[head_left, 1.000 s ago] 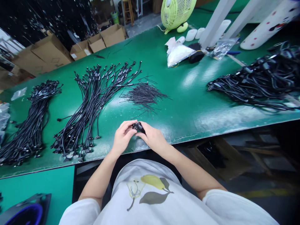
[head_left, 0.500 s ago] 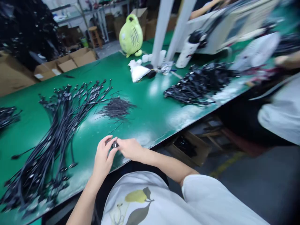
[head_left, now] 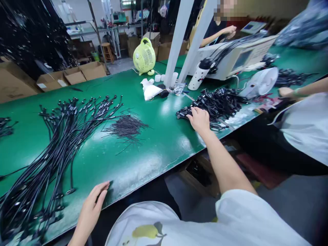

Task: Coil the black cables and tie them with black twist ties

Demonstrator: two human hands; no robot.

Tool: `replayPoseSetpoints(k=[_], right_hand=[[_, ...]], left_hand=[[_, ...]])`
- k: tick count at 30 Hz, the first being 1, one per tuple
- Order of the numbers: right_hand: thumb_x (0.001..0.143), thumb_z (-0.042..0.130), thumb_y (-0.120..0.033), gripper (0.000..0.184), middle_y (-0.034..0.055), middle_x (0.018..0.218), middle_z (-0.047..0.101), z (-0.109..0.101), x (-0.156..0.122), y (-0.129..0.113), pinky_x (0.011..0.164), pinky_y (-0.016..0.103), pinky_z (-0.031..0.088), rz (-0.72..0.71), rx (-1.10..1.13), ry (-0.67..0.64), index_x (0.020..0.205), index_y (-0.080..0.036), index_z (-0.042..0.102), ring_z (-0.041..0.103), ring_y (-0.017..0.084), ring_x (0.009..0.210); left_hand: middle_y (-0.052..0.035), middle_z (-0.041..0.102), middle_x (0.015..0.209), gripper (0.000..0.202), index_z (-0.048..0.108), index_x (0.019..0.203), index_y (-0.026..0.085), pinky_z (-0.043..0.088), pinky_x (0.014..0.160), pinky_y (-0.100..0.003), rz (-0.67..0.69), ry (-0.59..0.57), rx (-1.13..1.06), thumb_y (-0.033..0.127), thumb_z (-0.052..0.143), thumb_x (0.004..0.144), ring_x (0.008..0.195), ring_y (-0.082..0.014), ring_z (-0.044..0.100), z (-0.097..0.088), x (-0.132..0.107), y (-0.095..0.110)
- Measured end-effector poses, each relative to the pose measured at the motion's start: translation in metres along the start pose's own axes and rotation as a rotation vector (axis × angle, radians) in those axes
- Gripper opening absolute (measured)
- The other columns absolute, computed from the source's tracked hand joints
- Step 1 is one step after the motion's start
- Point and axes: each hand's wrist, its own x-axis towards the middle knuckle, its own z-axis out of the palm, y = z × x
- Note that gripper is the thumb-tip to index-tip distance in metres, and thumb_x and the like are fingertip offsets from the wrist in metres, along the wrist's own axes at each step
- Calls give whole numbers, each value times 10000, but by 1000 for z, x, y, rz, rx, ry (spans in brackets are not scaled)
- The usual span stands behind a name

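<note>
My right hand [head_left: 200, 120] is stretched out to about two o'clock, palm down on the near edge of a tangled heap of black cables [head_left: 220, 100] that lies on the green-topped bench [head_left: 164, 136]. The fingers are spread over the strands, but I cannot tell whether the grip has closed on any one cable. My left hand [head_left: 92, 208] rests at seven o'clock on the bench's near edge, its grip slack and open, holding nothing. Near it, toward nine o'clock, lies a long fanned bundle of black connector leads [head_left: 64, 136]. A small pile of thin black wire ties [head_left: 126, 126] sits between that bundle and the heap. At twelve o'clock stands a yellow-green desk fan [head_left: 144, 56]. A co-worker's forearm [head_left: 299, 90] reaches in at three o'clock.
</note>
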Motion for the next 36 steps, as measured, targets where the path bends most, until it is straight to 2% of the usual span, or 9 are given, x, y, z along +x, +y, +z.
replayPoseSetpoints(k=[3, 6, 9, 16, 22, 26, 28, 32, 36], right_hand=[[977, 285, -223, 405, 144, 1286, 540, 4, -28, 27, 1034, 392, 255, 103, 24, 224, 1288, -139, 530, 443, 258, 1164], [935, 342, -192, 362, 145, 1222, 576, 0, -57, 62, 961, 390, 315, 226, 2, 160, 1196, -151, 589, 476, 273, 1101], [880, 480, -216, 259, 120, 1098, 629, -3, -77, 90, 915, 360, 344, 226, -16, 36, 1077, -166, 639, 514, 251, 1009], [946, 307, -232, 381, 223, 1070, 583, -22, -69, 106, 842, 406, 355, 482, -127, 214, 1148, -68, 586, 503, 291, 957], [922, 369, -233, 360, 143, 1071, 621, -17, -5, 45, 785, 331, 373, 294, -21, 199, 1185, -163, 605, 539, 232, 936], [805, 486, -240, 307, 243, 993, 642, -11, 12, -8, 714, 422, 357, 144, 125, 171, 970, -94, 699, 563, 324, 877], [812, 462, -288, 352, 270, 1063, 639, -2, 13, -26, 729, 500, 352, 135, 138, 285, 983, -99, 705, 564, 399, 953], [861, 433, -386, 322, 191, 999, 678, 17, 2, -74, 693, 465, 437, -226, 323, 292, 954, -219, 692, 622, 350, 910], [900, 413, -375, 258, 121, 978, 679, 11, -30, -146, 764, 413, 512, -566, 442, 259, 913, -251, 639, 653, 289, 867]], left_hand=[[-81, 674, 1217, 505, 692, 1087, 246, 448, 1039, -460, -38, 19, 8, 619, 497, 808, 1142, -287, 616, 2, -6, -13], [-65, 696, 1176, 566, 691, 1078, 249, 440, 1052, -471, -108, 41, -26, 679, 509, 758, 1139, -300, 619, -1, -6, -25], [-48, 695, 1181, 606, 685, 1078, 257, 415, 1073, -485, -169, 26, -53, 715, 514, 720, 1146, -309, 615, -4, 2, -28], [-30, 679, 1214, 587, 675, 1074, 281, 363, 1107, -505, -164, -17, -59, 711, 514, 710, 1182, -308, 588, 2, 17, -43], [-56, 690, 1175, 501, 689, 1035, 261, 431, 1045, -501, -90, 83, -26, 644, 502, 772, 1112, -300, 624, 10, 12, -31], [-77, 721, 1052, 397, 701, 1001, 232, 524, 924, -393, 0, 103, -103, 525, 470, 867, 980, -243, 676, 6, -3, -9], [-74, 720, 1038, 351, 693, 1005, 227, 528, 902, -358, 20, 174, -103, 458, 448, 907, 968, -219, 674, -4, -10, -5], [-69, 707, 1072, 299, 672, 1024, 218, 487, 951, -343, 34, 428, 14, 382, 438, 937, 1022, -203, 647, -45, -15, -13], [-91, 654, 1185, 306, 630, 1136, 186, 409, 1029, -331, 7, 724, 304, 318, 426, 949, 1132, -207, 576, -119, 6, -28]])
